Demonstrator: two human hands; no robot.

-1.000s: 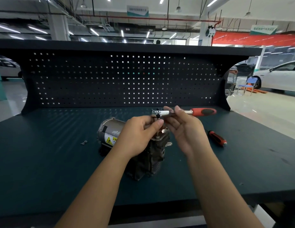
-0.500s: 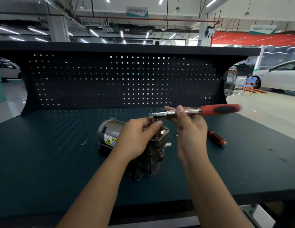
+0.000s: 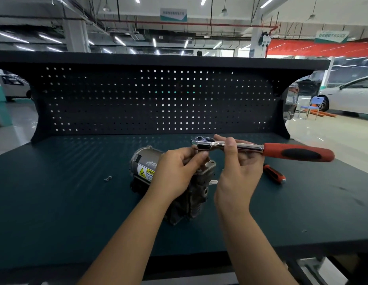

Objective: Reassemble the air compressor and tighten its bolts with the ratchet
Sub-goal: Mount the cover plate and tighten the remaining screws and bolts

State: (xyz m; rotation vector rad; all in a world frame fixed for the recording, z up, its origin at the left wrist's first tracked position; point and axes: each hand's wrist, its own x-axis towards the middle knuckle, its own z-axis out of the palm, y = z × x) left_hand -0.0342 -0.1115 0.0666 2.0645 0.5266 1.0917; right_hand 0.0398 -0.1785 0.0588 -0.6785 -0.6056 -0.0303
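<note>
Our right hand (image 3: pixel 238 173), right of centre, pinches the ratchet (image 3: pixel 248 146) by its chrome shank between thumb and fingers. The red handle juts toward the right edge of the frame, roughly level. Our left hand (image 3: pixel 177 171), at centre, curls its fingertips round the socket (image 3: pixel 202 148) under the ratchet's head, just above the compressor (image 3: pixel 147 167). We see the compressor lying on the bench (image 3: pixel 55 202) at centre, partly hidden behind the left hand. Right of it lies a red-handled tool (image 3: pixel 274 174); small metal bits (image 3: pixel 107 178) sit left of centre.
</note>
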